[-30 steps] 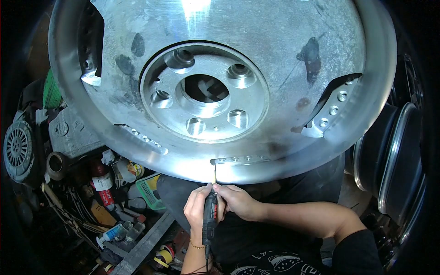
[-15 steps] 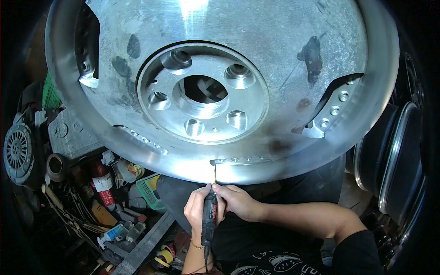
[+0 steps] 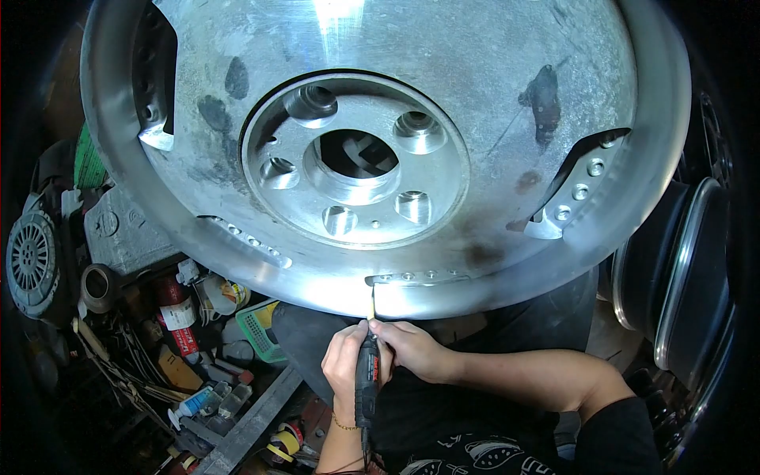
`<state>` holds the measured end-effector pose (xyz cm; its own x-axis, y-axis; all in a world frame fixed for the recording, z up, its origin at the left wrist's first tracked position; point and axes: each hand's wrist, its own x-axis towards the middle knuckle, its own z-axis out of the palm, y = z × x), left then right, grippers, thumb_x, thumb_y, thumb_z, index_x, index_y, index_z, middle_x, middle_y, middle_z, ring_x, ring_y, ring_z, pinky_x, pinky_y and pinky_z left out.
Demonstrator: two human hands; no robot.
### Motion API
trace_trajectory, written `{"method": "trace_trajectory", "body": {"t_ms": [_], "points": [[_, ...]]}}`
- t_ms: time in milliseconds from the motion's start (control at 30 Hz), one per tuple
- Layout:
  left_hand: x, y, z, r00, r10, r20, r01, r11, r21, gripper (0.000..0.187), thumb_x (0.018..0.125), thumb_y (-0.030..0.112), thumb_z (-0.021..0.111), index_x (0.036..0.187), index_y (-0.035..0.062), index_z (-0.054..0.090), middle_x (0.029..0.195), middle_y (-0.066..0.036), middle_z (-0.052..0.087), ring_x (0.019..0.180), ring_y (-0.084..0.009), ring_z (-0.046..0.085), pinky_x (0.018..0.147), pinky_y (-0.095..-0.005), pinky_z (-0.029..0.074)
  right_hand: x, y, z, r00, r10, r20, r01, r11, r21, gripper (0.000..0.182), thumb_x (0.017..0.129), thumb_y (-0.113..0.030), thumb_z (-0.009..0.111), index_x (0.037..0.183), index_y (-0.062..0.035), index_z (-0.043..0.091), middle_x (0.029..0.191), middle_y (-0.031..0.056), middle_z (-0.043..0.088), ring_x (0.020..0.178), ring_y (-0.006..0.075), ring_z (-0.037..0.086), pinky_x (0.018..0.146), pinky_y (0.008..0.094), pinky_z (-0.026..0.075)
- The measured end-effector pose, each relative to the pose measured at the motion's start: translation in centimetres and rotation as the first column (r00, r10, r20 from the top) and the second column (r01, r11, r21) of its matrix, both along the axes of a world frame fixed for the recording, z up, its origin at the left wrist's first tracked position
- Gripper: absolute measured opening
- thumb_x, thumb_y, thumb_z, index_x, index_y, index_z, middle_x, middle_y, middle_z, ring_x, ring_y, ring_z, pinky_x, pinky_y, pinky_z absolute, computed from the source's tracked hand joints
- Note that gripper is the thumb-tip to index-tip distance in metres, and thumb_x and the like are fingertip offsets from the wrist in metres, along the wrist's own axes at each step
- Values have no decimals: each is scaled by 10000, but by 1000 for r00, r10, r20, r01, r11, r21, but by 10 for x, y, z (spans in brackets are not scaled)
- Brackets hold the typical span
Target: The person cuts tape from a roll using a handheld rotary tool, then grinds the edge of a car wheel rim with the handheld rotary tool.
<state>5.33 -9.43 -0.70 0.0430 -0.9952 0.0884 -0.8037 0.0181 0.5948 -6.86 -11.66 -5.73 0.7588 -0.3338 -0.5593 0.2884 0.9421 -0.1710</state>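
A large bare-metal wheel rim (image 3: 491, 87) fills the upper view, with a recessed hub of several bolt holes around a round centre opening. My left hand (image 3: 346, 360) is closed around a black corded rotary tool (image 3: 366, 384) held nearly upright in view. My right hand (image 3: 416, 351) pinches the front of the same tool, the thumb by its nose. From the nose a thin bit (image 3: 372, 303) points up to the rim's near edge. Its tip is right at the left end of a narrow slot (image 3: 419, 277) with small round holes.
Black wheels with shiny lips (image 3: 681, 273) stand at the right. On the left lie a spoked round cover (image 3: 33, 257), a red spray can (image 3: 178, 315), a green basket (image 3: 260, 332), a blue-and-white tube (image 3: 190, 404) and a metal bar (image 3: 253, 423).
The rotary tool's rear end has swung slightly right, and my left hand has shifted a little right with it. The wheel rim appears slightly further right; the bit stays at the slot's end.
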Motion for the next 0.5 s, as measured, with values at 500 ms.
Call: {"method": "trace_trajectory", "body": {"t_ms": [500], "points": [[0, 0, 0, 1000, -14, -4, 14, 1000, 4, 258, 730, 24, 741, 950, -63, 636, 881, -216, 669, 776, -331, 683, 722, -365, 547, 0, 2, -1, 1000, 4, -30, -5, 999, -48, 377, 1072, -338, 353, 941, -66, 579, 712, 1, 578, 596, 85, 539, 564, 218, 444]]}}
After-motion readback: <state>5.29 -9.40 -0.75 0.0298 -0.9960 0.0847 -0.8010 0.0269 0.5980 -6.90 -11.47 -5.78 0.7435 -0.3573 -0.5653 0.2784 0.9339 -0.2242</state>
